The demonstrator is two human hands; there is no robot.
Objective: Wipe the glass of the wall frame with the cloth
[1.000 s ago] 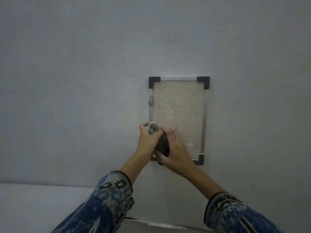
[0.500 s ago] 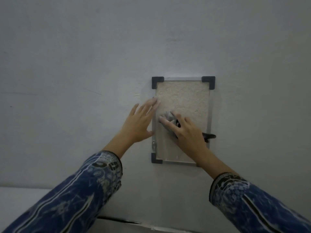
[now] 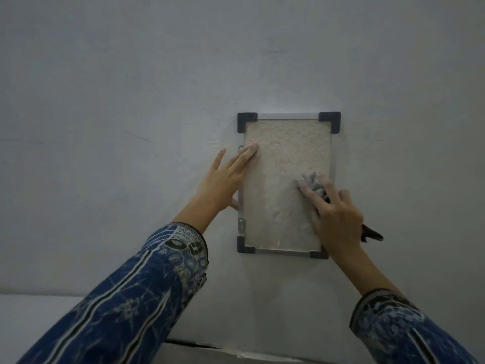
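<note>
Two hands are on the wall frame (image 3: 329, 122). The right hand (image 3: 338, 216) lies almost flat, fingers spread, pressing a bunched grey cloth (image 3: 312, 182) on the glass (image 3: 278, 195) near the right edge, about halfway up. A dark end of it sticks out by the wrist. The frame hangs tall, long side up and down, so most of the glass lies up and left of the cloth. The left hand (image 3: 223, 182) is flat with straight fingers, fingertips (image 3: 252, 149) on the top left of the glass, and would be in the way there. A small metal clip (image 3: 241, 224) sits on the left edge, with grey wall (image 3: 131, 101) all around.
</note>
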